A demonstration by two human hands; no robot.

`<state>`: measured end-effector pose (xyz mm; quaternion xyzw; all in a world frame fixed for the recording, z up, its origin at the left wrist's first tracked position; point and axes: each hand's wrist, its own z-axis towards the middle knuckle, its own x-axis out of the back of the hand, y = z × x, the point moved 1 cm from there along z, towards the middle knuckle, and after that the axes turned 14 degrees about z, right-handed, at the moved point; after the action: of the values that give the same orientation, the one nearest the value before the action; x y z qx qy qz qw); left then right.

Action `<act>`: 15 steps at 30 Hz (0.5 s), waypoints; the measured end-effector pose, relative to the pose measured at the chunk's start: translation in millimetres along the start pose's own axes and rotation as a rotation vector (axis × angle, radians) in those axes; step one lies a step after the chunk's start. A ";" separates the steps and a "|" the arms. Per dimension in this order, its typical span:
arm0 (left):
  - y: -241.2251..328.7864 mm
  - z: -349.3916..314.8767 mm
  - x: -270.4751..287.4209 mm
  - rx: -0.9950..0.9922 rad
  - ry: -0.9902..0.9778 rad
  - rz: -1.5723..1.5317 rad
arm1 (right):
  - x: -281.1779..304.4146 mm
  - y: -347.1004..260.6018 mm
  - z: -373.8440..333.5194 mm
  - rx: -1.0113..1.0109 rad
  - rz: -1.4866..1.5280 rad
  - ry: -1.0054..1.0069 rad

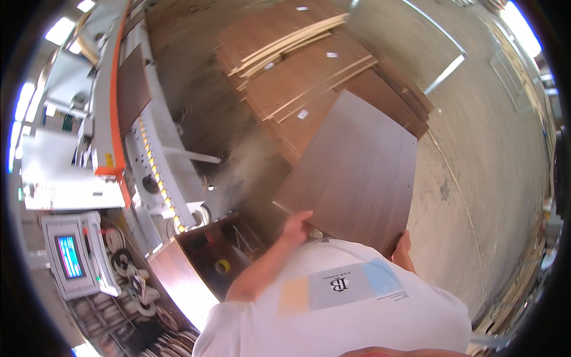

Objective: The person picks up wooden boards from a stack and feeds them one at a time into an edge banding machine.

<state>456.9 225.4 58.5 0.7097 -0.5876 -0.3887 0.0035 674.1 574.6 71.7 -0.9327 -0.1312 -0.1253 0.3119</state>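
Observation:
A brown wood-grain panel [360, 169] is held in front of my body, tilted, with its far corner overlapping the stacked boards. My left hand [295, 226] grips its near left edge, with the thumb side showing and the other fingers partly hidden. On the near right corner, my right hand [402, 247] is closed round the edge; its fingers are mostly behind the panel. A thin pale sliver [281, 206] shows just beyond my left hand; I cannot make out what it is.
Stacked brown boards [285, 83] with pale wooden strips [297, 38] lie ahead. On the left runs a long machine with an orange edge [116, 107], a roller track [156, 160] and another brown panel [132, 89]. Nearer are a control screen [69, 257], tape rolls [137, 291] and an open wooden box [184, 273].

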 end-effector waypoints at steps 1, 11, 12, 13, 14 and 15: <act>2.0 -10.1 5.0 0.000 0.023 -0.005 | -8.1 -4.7 -10.1 0.029 -0.038 -0.007; -18.6 -118.9 96.8 -0.192 0.092 -0.110 | -119.7 -4.1 -35.4 0.255 -0.094 -0.538; -38.1 -120.6 120.6 -0.233 0.092 -0.125 | -134.6 -1.9 -49.0 0.296 -0.136 -0.548; -58.4 -123.6 144.1 -0.275 0.096 -0.145 | -151.9 0.9 -66.9 0.338 -0.180 -0.559; -73.5 -128.9 160.1 -0.337 0.097 -0.186 | -166.9 7.3 -80.3 0.364 -0.207 -0.569; -83.2 -135.0 173.2 -0.397 0.086 -0.241 | -181.1 12.5 -96.2 0.409 -0.274 -0.583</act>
<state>602.3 45.2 19.5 0.7760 -0.4097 -0.4639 0.1215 494.3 475.6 82.2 -0.8216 -0.3602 0.1332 0.4214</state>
